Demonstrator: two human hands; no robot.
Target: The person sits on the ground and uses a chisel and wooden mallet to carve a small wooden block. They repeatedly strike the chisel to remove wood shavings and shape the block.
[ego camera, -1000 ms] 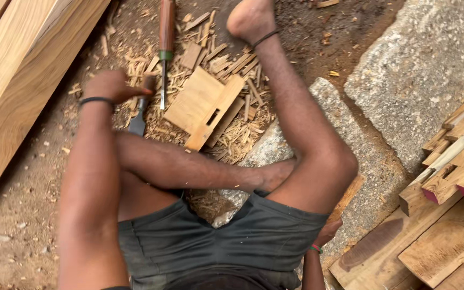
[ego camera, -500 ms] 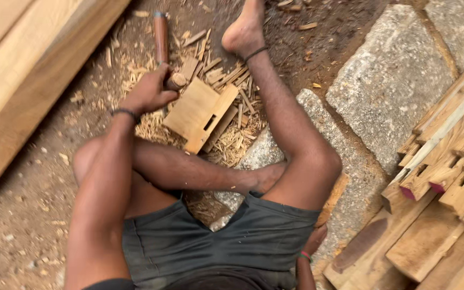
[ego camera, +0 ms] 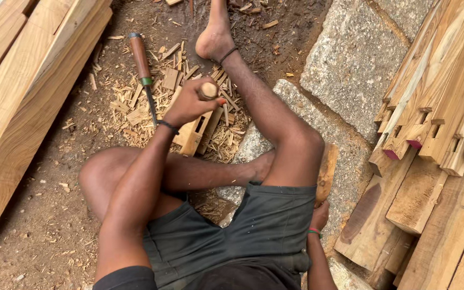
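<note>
Left hand [ego camera: 189,103]: fist clamped around round wooden handle [ego camera: 208,90], above notched pale wood block [ego camera: 193,134].
Right hand [ego camera: 319,215]: beside hip, grip unclear.
Chisel [ego camera: 143,72]: on splintery shavings [ego camera: 135,107].

Bare brown earth [ego camera: 38,215] forms the floor of an open-air woodworking yard, seen from above in soft, even daylight. Pale wood shavings and offcuts [ego camera: 135,102] litter the dirt at centre. Long planed timber beams [ego camera: 22,80] lie side by side along the left edge. Rough grey granite slabs [ego camera: 350,64] are set into the ground to the right, and beyond them rests a stack of notched wooden pieces [ego camera: 436,107], some with red-painted ends, lying across broader planks [ego camera: 452,225].
</note>
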